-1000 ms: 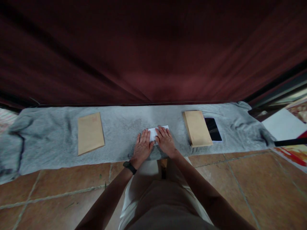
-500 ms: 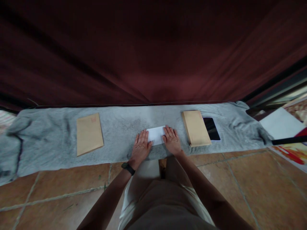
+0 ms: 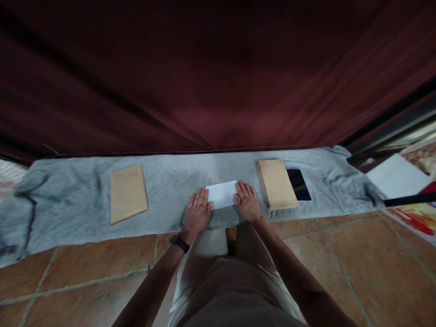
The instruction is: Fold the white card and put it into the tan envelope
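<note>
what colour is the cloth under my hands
Light grey cloth, slightly mottled, seen in the head view.

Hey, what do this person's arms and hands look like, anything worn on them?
Both forearms are bare, with no sleeves in view. The left hand has a black band, like a watch, round its wrist. The right hand shows no glove or band.

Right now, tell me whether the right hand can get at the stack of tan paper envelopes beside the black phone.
Probably yes. The right hand lies flat at the folded white paper sheet, and the stack of tan paper envelopes sits just to its right on the grey cloth, with nothing between them.
</note>
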`<state>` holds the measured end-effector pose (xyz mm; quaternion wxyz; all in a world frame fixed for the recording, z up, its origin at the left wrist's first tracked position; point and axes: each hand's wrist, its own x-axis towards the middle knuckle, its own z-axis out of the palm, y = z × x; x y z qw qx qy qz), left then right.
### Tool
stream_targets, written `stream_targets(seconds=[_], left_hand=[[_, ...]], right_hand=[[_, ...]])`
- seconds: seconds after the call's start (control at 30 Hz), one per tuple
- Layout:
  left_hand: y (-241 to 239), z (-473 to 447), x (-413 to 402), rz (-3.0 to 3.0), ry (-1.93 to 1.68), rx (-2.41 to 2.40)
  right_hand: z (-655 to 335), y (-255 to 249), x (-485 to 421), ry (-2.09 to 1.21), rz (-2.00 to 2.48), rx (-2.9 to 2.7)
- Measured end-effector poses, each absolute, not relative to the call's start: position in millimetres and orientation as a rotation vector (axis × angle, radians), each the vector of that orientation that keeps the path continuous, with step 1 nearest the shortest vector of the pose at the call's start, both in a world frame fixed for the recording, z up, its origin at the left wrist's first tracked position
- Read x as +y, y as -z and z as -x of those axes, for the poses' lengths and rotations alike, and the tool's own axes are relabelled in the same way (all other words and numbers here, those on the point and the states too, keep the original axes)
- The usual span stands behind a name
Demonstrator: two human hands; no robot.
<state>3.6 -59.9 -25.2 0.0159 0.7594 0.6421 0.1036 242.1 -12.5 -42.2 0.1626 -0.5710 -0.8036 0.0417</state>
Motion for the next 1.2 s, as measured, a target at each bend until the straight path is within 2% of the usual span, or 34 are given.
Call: stream_targets(seconds=[0.33, 0.47, 0.83, 1.2], left_hand=[[14, -3, -68, -2.37, -0.335, 2.007], [8, -17, -70, -2.474, -0.35, 1.857], [19, -34, -81, -2.59, -0.242, 1.642], [13, -27, -86, -2.61, -0.222, 1.573]], right_hand=[[-242, 42, -13, -0.108, 1.62, -2.275], [-242, 41, -13, -0.128, 1.622, -2.253], [-223, 36, -28, -0.207, 1.364, -2.485], [-247, 44, -37, -0.128, 1.35, -2.466]])
